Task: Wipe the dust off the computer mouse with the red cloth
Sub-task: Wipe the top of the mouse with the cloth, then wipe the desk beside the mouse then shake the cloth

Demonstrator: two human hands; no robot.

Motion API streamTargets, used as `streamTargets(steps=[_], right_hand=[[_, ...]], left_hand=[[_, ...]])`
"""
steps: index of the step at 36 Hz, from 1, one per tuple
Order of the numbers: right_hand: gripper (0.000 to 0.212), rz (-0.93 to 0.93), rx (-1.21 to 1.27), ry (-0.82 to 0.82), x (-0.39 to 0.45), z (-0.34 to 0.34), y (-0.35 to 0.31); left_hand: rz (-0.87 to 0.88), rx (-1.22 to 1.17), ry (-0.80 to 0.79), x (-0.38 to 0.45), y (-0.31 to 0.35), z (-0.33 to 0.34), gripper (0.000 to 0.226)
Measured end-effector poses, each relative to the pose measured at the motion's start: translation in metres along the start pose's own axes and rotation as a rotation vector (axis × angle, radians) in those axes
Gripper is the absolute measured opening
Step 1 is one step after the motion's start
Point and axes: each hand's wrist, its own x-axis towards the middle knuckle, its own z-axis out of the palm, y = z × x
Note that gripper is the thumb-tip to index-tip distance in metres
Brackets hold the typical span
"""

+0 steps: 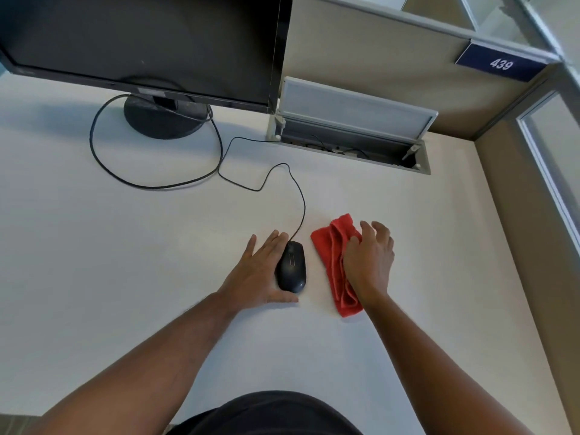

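Left hand (255, 273) fingers spread flat, cupped against the left flank of the black mouse (292, 267), nothing gripped; right hand (370, 260) fingers curled loosely onto the crumpled red cloth (334, 262), grip cannot be told; cloth partly hidden under the palm; mouse just beside cloth on white desk (125, 246); cable (301, 202) looped toward monitor (141, 42).

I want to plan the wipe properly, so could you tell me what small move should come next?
Probably close the right hand on the red cloth and lift it: the cloth lies flat on the desk, apart from the mouse the left hand steadies.
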Motion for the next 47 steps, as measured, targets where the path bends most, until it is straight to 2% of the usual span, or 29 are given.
streamTargets(steps=[3, 7, 9, 15, 20, 23, 25, 27, 32, 37, 41, 43, 47], right_hand=[[0.051, -0.035, -0.045, -0.044, -0.014, 0.001, -0.01], [0.081, -0.026, -0.192, -0.217, -0.033, 0.018, -0.008], [0.088, -0.018, -0.268, -0.247, -0.043, 0.027, 0.0], [0.064, 0.074, -0.305, -0.143, -0.043, 0.032, 0.025], [0.067, 0.164, -0.269, -0.07, -0.016, 0.026, 0.043], [0.067, 0.182, -0.221, -0.101, 0.004, 0.032, 0.038], [0.073, 0.171, -0.208, -0.133, 0.018, 0.038, 0.027], [0.077, 0.125, -0.191, -0.171, 0.031, 0.045, 0.014], [0.069, -0.09, -0.189, -0.285, 0.056, 0.063, -0.018], [0.065, -0.434, -0.183, -0.386, 0.057, 0.081, -0.038], [0.057, -0.697, -0.058, -0.463, 0.041, 0.093, -0.046], [0.056, -0.754, 0.06, -0.512, 0.031, 0.092, -0.045], [0.064, -0.738, 0.242, -0.67, 0.012, 0.077, -0.038]], left_hand=[[0.009, 0.025, 0.02, 0.002, 0.004, 0.001, 0.134], [-0.008, 0.0, 0.037, 0.005, 0.003, 0.001, 0.133], [-0.028, -0.034, 0.036, 0.006, 0.001, -0.001, 0.134], [-0.143, -0.115, 0.072, 0.006, -0.011, -0.019, 0.135], [-0.158, -0.117, 0.159, 0.005, -0.025, -0.038, 0.134], [-0.231, -0.165, 0.181, 0.002, -0.032, -0.046, 0.134], [-0.243, -0.176, 0.188, -0.002, -0.036, -0.05, 0.137], [-0.244, -0.175, 0.194, -0.006, -0.039, -0.053, 0.14], [-0.257, -0.187, 0.209, -0.015, -0.045, -0.058, 0.139], [-0.242, -0.163, 0.252, -0.023, -0.044, -0.065, 0.131], [-0.255, -0.165, 0.277, -0.026, -0.046, -0.066, 0.131], [-0.259, -0.179, 0.28, -0.027, -0.049, -0.065, 0.136], [-0.271, -0.189, 0.277, -0.026, -0.054, -0.061, 0.135]])
